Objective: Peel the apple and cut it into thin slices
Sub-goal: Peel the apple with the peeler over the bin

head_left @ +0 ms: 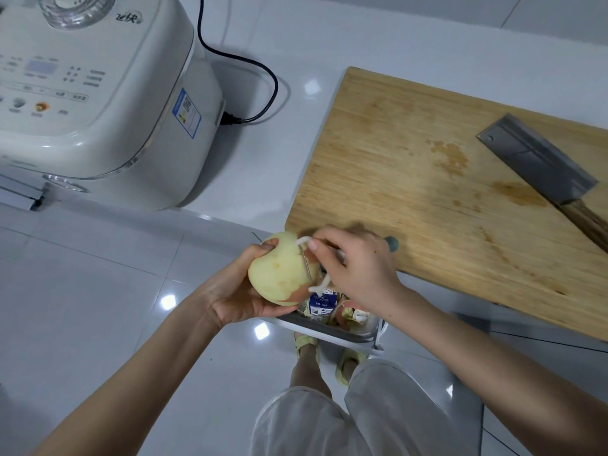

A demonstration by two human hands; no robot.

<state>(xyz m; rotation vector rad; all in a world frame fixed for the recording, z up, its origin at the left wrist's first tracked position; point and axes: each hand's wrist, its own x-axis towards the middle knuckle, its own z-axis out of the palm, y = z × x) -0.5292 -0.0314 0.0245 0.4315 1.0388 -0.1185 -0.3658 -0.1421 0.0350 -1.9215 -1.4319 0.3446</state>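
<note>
Gripping apple (283,271) in left hand (237,291), over bin (329,331). Pinching peeler (308,261) in right hand (358,271), blade on remaining red skin, low on apple. Keep strokes shallow, rotate apple into blade, mind left thumb. Farther off, on cutting board (427,179): cleaver (539,162), ready for slicing.

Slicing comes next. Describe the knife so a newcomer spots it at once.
Start at the big wooden cutting board on the white counter, right of the cream appliance. Near its right side lies the cleaver, flat on the wood. Only it has a broad rectangular steel blade and a brown wooden handle.
</note>
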